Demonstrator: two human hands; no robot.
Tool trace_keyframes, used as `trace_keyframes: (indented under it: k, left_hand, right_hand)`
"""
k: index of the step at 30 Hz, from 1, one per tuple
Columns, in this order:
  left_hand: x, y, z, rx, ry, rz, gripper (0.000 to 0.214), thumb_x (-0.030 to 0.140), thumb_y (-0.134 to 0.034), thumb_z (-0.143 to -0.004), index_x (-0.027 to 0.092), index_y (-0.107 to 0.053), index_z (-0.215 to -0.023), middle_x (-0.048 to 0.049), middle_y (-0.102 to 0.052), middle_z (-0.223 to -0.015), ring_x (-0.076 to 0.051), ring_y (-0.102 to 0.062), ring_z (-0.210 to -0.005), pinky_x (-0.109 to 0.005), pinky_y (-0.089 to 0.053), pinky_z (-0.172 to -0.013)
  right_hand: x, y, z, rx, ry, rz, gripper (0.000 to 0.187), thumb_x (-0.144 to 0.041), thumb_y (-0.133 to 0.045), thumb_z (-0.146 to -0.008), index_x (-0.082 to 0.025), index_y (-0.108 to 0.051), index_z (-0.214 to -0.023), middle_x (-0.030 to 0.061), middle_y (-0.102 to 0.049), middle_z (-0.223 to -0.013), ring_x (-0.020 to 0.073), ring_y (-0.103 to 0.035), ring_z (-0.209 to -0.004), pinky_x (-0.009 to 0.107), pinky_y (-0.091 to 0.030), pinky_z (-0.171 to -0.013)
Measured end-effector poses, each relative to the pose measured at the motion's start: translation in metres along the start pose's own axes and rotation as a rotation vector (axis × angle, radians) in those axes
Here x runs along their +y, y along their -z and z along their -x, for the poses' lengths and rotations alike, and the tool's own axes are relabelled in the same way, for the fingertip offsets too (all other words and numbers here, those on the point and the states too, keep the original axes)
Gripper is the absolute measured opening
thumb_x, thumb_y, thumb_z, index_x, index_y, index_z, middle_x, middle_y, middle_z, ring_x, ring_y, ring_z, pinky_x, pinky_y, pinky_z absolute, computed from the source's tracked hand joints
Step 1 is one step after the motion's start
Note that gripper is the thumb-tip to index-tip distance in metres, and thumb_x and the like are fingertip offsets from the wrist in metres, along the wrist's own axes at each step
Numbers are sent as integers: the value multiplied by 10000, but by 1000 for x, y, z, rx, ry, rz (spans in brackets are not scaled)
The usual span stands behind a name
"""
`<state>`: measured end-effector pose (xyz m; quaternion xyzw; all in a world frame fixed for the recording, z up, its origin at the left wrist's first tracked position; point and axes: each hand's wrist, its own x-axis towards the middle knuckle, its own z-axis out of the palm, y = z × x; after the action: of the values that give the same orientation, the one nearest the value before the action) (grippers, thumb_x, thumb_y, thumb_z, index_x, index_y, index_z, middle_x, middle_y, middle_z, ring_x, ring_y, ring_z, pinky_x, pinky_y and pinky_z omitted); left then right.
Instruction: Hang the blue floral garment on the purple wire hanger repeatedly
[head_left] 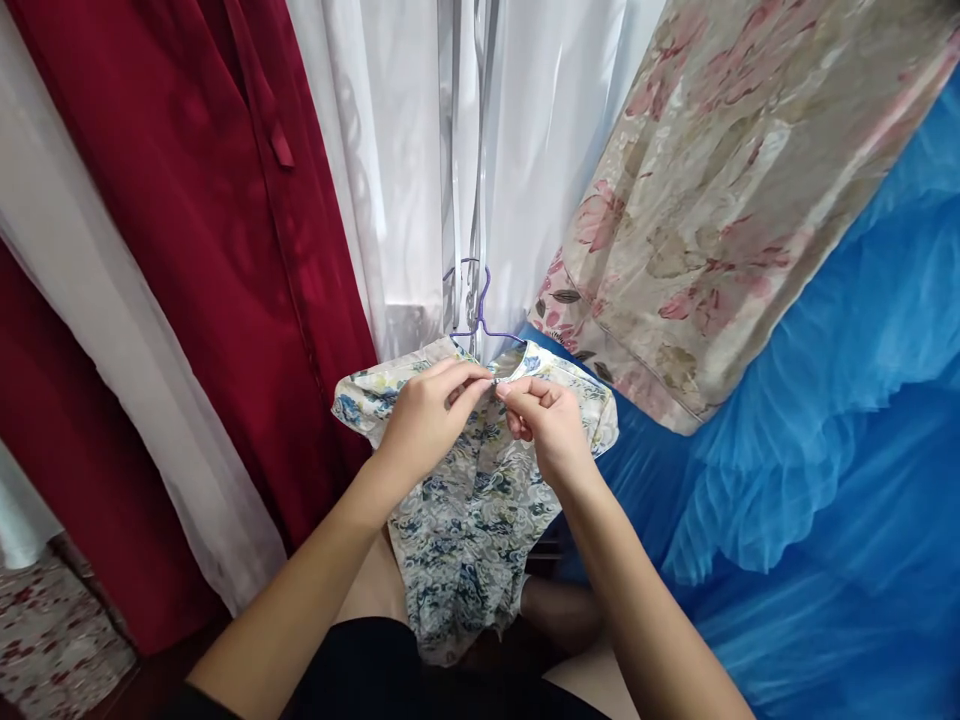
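Observation:
A short-sleeved floral blouse [465,510], white with blue, green and yellow print, hangs in front of me on a purple hanger [484,325]. At the middle of its neckline, my left hand [429,412] pinches the edge between thumb and fingers. My right hand [553,418] meets it there, thumb and forefinger pressed together on the same spot, other fingers curled in. A tiny dark detail shows between the fingertips, too small to make out. The lower part of the blouse drapes down between my legs.
Dark red cloth [217,250] hangs at the left beside white fabric [397,150]. At the right are a beige cloth with pink flowers [712,200] and a ruffled blue tulle garment [810,480]. Thin pale straps [482,150] dangle above the hanger.

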<state>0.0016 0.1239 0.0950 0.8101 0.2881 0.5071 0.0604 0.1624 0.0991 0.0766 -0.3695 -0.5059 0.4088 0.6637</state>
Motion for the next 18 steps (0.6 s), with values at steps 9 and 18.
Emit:
trace_keyframes:
  k: [9,18]
  left_hand:
    - [0,-8,-14,27,-9,-85,132,174,-540,-981,157,-657,-923,-31,-666,-872,-158,-602,-777,-283,-448,-714]
    - [-81,48,-17,489,305,289,189,311,-689,-862,129,-708,-911,-22,-673,-790,-133,-612,-734,-232,-484,-703]
  right_hand:
    - [53,-1,-12,94,71,178,288,-413,-707,-781,-203,-553,-657,-81,-442,-433,76,-316,-397,240,-216,-437]
    - [65,5,30,28,-84,164,293,-431,-719,-775,-180,-596,-687,-73,-456,-442,73,-319,-390,227,-227,-430]
